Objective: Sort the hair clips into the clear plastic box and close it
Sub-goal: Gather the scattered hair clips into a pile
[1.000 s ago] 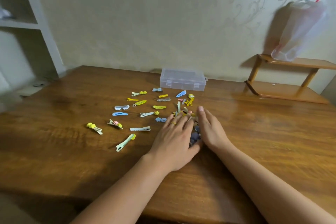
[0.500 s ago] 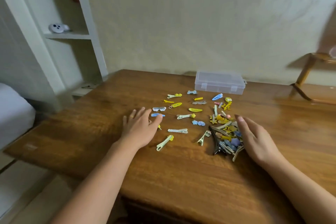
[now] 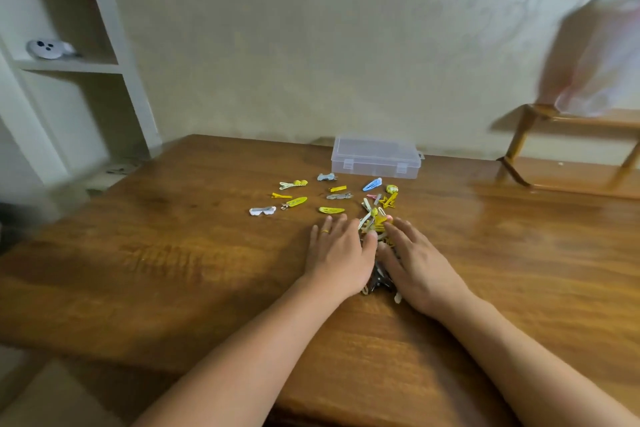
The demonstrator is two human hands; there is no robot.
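The gathering step was judged to be in hand. A heap of hair clips [image 3: 375,229] was hemmed in between the left hand [image 3: 341,253] and the right hand [image 3: 417,262], both laid flat on the desk [image 3: 173,253] with fingers straight and slightly spread, nothing being gripped. Loose clips were seen scattered beyond the heap, among them a white one [image 3: 262,211] far to the left and a blue one [image 3: 372,184] near the clear plastic box [image 3: 375,157]. The box was stood at the far edge of the desk, well apart from the hands, its lid down. Nothing had yet been put inside. For the next move, the stray clips would need to be swept in and the box brought nearer and unlatched.
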